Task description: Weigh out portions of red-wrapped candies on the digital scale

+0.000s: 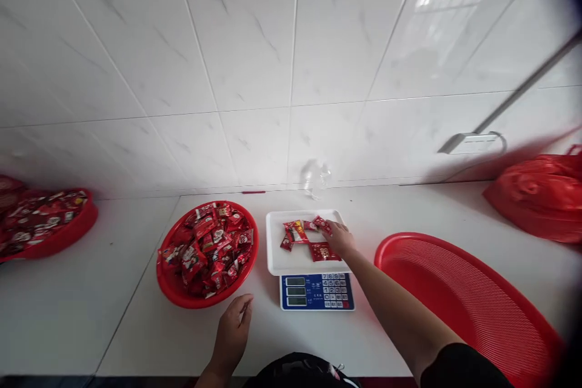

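Several small red foil-wrapped packets point(304, 235) lie scattered on the white tray of a digital scale with a blue keypad panel point(291, 262), which stands on the white desk point(91, 315) straight before the person. The right hand point(340, 239) reaches onto the right part of that tray. Its fingers point(328, 229) are stretched out flat over the packets and touch them, but whether they pinch one I cannot tell. Lying loose and apart from one another, the packets rest their whole weight on the tray.

The left hand point(233, 330) rests on the desk to the left of the scale and nearer the person. It is loosely curled and holds nothing. A round red plastic basin point(182, 300), heaped with the same red packets, sits just left of the scale, close above that hand and easy to reach.

Right of the scale sits a large ribbed red plastic basket point(454, 303), near the right arm. Farther right lies a crumpled red plastic bag point(541, 197). Far to the left is a second red basin of packets point(68, 233), and behind the scale a bit of clear plastic point(317, 180) lies by the tiled wall.

White print shows on the packets, too small to read. The scale's keys bear digits, and its three display windows are unreadable.
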`<state>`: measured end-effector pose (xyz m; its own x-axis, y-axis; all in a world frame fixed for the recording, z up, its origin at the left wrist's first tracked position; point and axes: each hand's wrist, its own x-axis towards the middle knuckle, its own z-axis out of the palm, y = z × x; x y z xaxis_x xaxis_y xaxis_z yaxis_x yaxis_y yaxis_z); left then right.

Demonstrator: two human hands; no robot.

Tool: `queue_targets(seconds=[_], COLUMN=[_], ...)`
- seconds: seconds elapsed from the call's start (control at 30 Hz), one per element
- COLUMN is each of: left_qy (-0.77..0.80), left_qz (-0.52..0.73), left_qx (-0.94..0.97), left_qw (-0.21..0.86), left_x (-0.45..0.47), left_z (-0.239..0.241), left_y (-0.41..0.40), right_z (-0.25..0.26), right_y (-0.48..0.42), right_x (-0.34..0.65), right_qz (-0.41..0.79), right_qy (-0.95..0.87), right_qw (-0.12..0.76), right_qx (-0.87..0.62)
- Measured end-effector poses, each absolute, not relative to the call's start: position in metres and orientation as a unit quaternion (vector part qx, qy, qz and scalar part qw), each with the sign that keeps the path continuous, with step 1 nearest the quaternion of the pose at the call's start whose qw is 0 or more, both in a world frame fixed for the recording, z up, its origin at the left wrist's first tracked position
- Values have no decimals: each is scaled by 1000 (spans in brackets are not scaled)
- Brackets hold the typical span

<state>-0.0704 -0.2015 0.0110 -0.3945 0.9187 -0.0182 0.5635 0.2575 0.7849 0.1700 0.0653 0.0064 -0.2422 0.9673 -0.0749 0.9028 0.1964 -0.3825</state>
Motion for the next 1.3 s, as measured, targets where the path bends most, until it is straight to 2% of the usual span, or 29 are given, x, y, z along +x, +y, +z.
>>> queue_targets(seconds=[0.17,0.27,0.3,0.43,0.53,0.63,0.73,0.83,0.93,1.03,1.17,1.3], left_qy=[781,816,823,822,817,813,763,683,660,661,653,677], left_qz=[298,217,189,133,107,105,156,211,254,292,275,252], left_qx=[536,531,531,549,562,570,621,680,678,656,653,630], left_qw=[122,73,67,72,74,65,86,162,202,218,265,285], left_x=[-104,-128,-134,-139,-137,-137,-134,-116,-91,-74,-69,-73], left_z=[30,35,35,33,38,56,78,89,83,67,50,36], left_y=[-181,-161,-154,-127,-121,-129,-138,-133,-122,-118,-129,-148], right_z=[5,12,17,40,54,60,60,58,53,45,31,15], right_y=[62,45,37,1,-19,-35,-52,-64,-55,-29,-1,8], right_x=[167,147,134,67,33,31,44,58,79,115,162,165], right_qz=[213,254,289,550,616,537,459,512,561,481,315,202], right_qy=[-740,-716,-710,-659,-666,-749,-813,-779,-698,-662,-715,-781], right_qw=[100,126,139,207,195,171,189,220,268,290,175,64], right_qx=[-631,-638,-627,-469,-373,-348,-305,-287,-355,-497,-599,-587])
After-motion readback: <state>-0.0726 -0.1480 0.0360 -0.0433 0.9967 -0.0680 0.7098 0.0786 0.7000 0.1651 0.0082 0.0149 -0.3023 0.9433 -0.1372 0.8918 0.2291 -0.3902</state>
